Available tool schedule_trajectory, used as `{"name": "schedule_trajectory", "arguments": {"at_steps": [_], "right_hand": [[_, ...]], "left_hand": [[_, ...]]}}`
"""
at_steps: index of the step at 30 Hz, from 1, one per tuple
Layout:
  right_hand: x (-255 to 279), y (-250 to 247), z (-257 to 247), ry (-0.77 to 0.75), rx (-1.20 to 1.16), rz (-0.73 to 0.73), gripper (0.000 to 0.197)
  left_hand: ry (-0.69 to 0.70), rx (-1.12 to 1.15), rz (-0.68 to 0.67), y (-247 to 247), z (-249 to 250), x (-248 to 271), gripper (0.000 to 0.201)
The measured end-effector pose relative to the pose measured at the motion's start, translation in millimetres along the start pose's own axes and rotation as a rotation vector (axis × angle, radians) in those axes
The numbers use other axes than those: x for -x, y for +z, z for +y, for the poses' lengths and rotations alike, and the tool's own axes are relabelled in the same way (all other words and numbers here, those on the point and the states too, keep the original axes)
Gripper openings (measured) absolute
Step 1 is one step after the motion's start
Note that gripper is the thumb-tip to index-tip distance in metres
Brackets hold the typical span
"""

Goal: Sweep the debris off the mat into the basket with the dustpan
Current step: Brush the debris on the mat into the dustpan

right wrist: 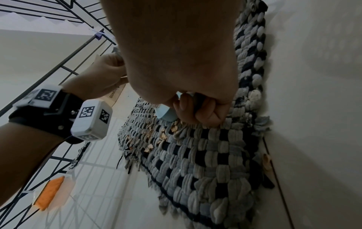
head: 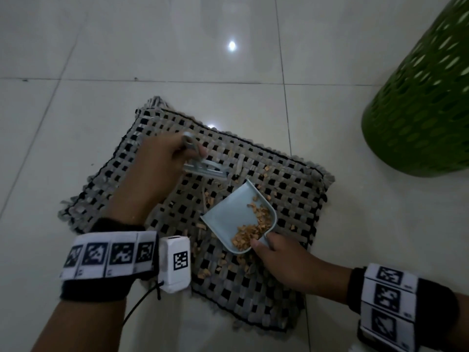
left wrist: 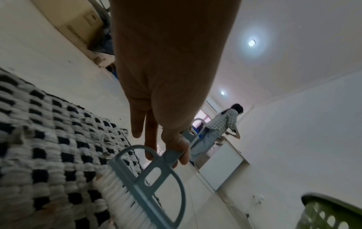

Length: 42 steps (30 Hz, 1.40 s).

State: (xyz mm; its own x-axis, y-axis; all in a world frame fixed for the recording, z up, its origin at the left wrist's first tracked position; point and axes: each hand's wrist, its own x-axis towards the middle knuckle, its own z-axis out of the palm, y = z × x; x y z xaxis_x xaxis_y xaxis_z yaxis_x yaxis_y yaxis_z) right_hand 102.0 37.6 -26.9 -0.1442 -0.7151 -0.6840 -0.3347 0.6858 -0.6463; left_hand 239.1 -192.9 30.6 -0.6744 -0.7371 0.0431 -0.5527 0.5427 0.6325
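Note:
A grey-and-black woven mat (head: 286,189) lies on the tiled floor, with tan debris (head: 210,271) scattered over its middle and near side. My right hand (head: 276,252) grips the handle of a pale blue dustpan (head: 228,219), whose lip rests on the mat; a heap of debris (head: 251,231) lies in its rear corner. In the right wrist view the fingers (right wrist: 197,111) curl round the dustpan (right wrist: 166,113) handle. My left hand (head: 162,161) holds a small blue-grey brush (head: 205,168) by its handle, above the mat beyond the pan. The brush (left wrist: 145,181) bristles point at the mat (left wrist: 49,139).
A green perforated basket (head: 421,102) stands on the floor to the right of the mat, and its rim (left wrist: 333,207) shows in the left wrist view. A person (left wrist: 217,130) stands far off by a wall. A black metal railing (right wrist: 64,69) and an orange brush (right wrist: 49,192) are at left.

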Motion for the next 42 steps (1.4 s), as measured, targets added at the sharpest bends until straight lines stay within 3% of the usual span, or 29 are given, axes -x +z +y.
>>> {"name": "schedule_trajectory", "arguments": {"at_steps": [3, 6, 11, 14, 16, 22, 26, 29, 31, 36, 42], "right_hand": [[1, -3, 1, -0.012, 0.042, -0.003, 0.043], [4, -5, 0, -0.005, 0.086, 0.003, 0.042], [7, -4, 4, -0.013, 0.058, 0.003, 0.041], [6, -5, 6, -0.026, 0.068, 0.005, 0.043], [5, -5, 5, -0.026, 0.079, -0.006, 0.044], [6, -6, 3, -0.015, 0.076, -0.027, 0.043], [5, -6, 3, -0.020, 0.070, -0.031, 0.043], [5, -6, 3, -0.024, 0.078, -0.019, 0.043], [6, -7, 2, -0.021, 0.085, -0.021, 0.043], [8, -7, -3, -0.005, 0.101, -0.031, 0.039], [8, -9, -5, -0.012, 0.078, -0.029, 0.045]], "left_hand": [[-0.007, 0.007, 0.153, -5, -5, 6, 0.020], [0.012, -0.124, 0.249, 2, -10, 4, 0.022], [0.058, -0.208, 0.175, 26, 9, 35, 0.035], [0.088, -0.166, 0.153, 45, 42, 70, 0.017], [0.057, -0.121, 0.168, 50, 50, 80, 0.015], [0.066, -0.130, 0.285, 33, 35, 18, 0.021], [0.131, -0.212, 0.140, 33, 29, -24, 0.022], [0.076, -0.225, -0.013, 28, 23, -33, 0.021], [0.042, -0.167, 0.014, 21, 22, -33, 0.021], [0.116, -0.051, 0.198, 28, 25, -36, 0.024], [0.050, -0.116, 0.065, 31, 8, -33, 0.036]]}}
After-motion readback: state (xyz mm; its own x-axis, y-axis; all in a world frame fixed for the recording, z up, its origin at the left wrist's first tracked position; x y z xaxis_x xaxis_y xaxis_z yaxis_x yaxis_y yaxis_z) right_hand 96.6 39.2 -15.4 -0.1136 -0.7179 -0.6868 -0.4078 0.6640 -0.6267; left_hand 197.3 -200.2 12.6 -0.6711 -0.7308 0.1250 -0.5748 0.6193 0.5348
